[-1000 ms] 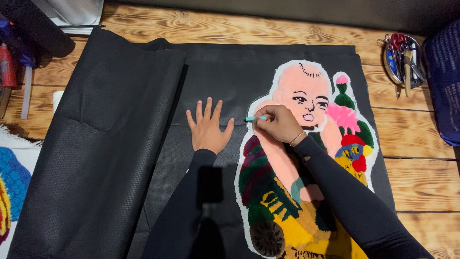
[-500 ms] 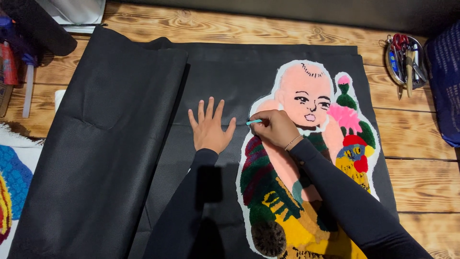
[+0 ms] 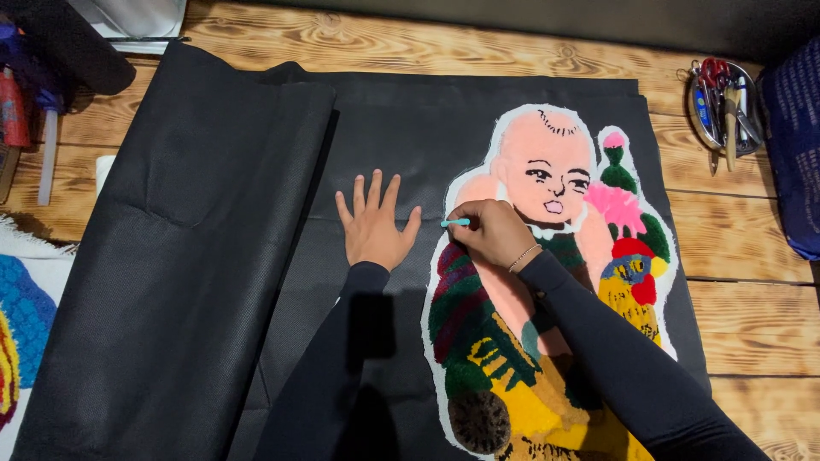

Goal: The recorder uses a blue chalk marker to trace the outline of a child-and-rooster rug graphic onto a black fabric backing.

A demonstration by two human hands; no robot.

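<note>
Black fabric (image 3: 213, 256) is being spread over a wooden bench (image 3: 735, 333), with a colourful tufted rug (image 3: 547, 341) lying on it. It is being pressed flat by the left hand (image 3: 376, 226), fingers splayed. A turquoise marker (image 3: 455, 223) is being gripped by the right hand (image 3: 495, 232) at the rug's left edge.

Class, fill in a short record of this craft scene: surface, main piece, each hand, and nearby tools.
Surface: wooden plank table covered by black fabric sheet
Main piece: colourful tufted rug of a bald figure with a parrot, lying on the fabric
Left hand: flat, fingers spread, pressing the fabric beside the rug
Right hand: holds a thin turquoise marker, tip at the rug's white edge
Nearby tools: round metal tray of scissors, upper right
</note>
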